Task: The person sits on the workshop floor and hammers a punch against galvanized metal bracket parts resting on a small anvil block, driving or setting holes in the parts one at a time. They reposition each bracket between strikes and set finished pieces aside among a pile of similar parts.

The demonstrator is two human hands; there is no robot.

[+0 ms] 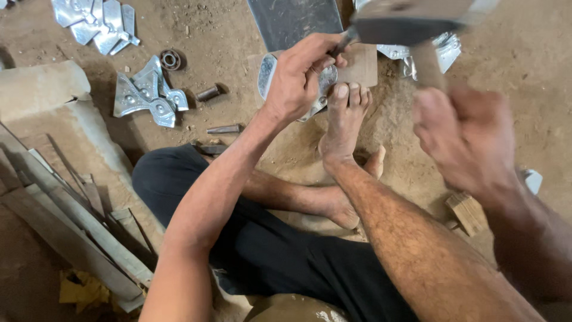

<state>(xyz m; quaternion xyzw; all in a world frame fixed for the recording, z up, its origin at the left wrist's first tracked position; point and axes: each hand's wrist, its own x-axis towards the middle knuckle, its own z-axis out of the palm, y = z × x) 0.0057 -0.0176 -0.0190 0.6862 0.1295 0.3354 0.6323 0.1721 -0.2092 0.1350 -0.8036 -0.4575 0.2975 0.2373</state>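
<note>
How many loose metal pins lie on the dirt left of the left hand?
2: one short pin beside the bearing ring, one longer pin just below it. A third dark piece by the knee is unclear; others may be hidden.

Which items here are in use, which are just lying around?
In use: left hand holding punch on shiny metal piece; right hand gripping blurred hammer; foot pinning the piece.

Lying about: stamped metal pieces, bearing ring, short rods, wood block.
</note>
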